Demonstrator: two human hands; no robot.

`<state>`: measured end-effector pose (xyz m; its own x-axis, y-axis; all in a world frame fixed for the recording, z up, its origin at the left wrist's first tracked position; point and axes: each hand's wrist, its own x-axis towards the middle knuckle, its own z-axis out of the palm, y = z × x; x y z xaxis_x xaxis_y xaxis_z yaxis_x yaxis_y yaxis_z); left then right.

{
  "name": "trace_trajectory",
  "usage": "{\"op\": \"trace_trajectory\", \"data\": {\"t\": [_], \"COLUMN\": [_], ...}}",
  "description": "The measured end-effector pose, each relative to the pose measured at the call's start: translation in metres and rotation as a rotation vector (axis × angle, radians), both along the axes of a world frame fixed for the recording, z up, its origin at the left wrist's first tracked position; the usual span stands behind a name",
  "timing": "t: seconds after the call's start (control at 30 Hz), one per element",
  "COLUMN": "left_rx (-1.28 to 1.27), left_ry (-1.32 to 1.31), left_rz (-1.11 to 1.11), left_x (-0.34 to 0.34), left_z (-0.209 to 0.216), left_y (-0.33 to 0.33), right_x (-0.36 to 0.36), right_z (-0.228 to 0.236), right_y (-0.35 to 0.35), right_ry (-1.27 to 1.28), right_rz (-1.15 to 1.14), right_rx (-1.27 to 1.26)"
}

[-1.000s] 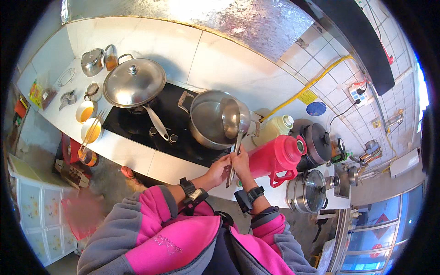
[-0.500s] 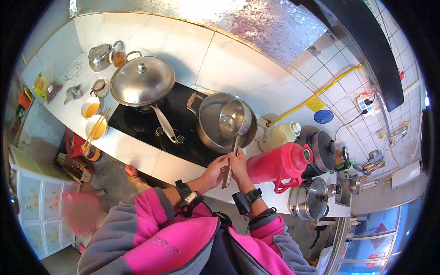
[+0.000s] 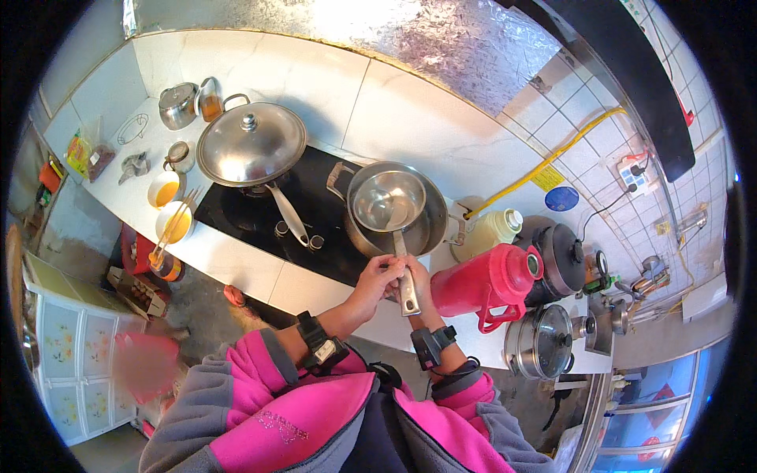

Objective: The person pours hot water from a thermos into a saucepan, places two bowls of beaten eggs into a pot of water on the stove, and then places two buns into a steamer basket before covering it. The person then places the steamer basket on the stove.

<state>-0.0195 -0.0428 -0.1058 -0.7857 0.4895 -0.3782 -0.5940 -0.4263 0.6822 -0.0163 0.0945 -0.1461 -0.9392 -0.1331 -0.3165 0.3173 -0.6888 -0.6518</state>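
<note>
A steel ladle (image 3: 389, 202) with a wide, deep round bowl hangs over the open steel pot (image 3: 438, 229) on the cooktop's right side. Its long handle slants down toward me, with the handle's end poking out below my hands. My right hand (image 3: 419, 282) is closed round that handle from the right. Against the handle from the left, my left hand (image 3: 374, 277) has its fingers curled and pressed; the exact grip is partly hidden. The ladle's bowl looks empty from above. A red thermos (image 3: 481, 281) lies tilted close to the right of my right hand.
A lidded wok (image 3: 251, 146) sits on the black cooktop (image 3: 335, 260). At left stand two bowls of yellow liquid (image 3: 174, 222), one with chopsticks across it. A pale jug (image 3: 493, 234), a dark cooker (image 3: 558, 264) and a glass-lidded pot (image 3: 544, 343) crowd the right.
The ladle's bowl has shifted left and its handle has turned, so its end now points down to the right. Both hands stay on the handle. The view has shifted slightly.
</note>
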Motion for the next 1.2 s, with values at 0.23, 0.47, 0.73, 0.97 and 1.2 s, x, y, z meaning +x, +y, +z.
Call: {"op": "trace_trajectory", "data": {"t": [0.23, 0.47, 0.73, 0.97, 1.2], "left_rx": [-0.046, 0.131, 0.331, 0.431, 0.434], "left_ry": [0.134, 0.156, 0.3, 0.285, 0.237], "left_rz": [-0.115, -0.202, -0.36, -0.496, -0.608], "left_x": [0.011, 0.036, 0.071, 0.107, 0.14], "left_z": [0.036, 0.086, 0.138, 0.168, 0.182], "left_y": [0.014, 0.042, 0.086, 0.123, 0.148], "right_x": [0.027, 0.067, 0.126, 0.178, 0.219], "right_z": [0.074, 0.155, 0.222, 0.258, 0.268], "right_y": [0.005, 0.025, 0.058, 0.084, 0.103], "right_ry": [-0.023, -0.019, 0.075, 0.122, 0.046], "right_rz": [-0.154, -0.243, -0.418, -0.517, -0.728], "right_rx": [0.077, 0.111, 0.03, 0.05, 0.158]}}
